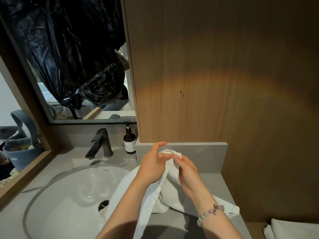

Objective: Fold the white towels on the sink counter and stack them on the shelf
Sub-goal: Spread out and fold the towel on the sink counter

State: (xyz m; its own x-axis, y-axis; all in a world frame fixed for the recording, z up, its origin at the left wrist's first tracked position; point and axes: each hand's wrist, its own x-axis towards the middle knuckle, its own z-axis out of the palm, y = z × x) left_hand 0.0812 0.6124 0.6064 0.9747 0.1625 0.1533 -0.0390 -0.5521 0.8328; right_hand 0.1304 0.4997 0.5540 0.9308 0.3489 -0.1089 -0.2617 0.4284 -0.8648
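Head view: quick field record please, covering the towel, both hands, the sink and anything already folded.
towel: white towel, top corner lifted, the rest draped over the counter and into the sink
hands: left hand and right hand both pinch the top corner
folded: folded towels at lower right, beside the counter
behind sink: faucet, pump bottle
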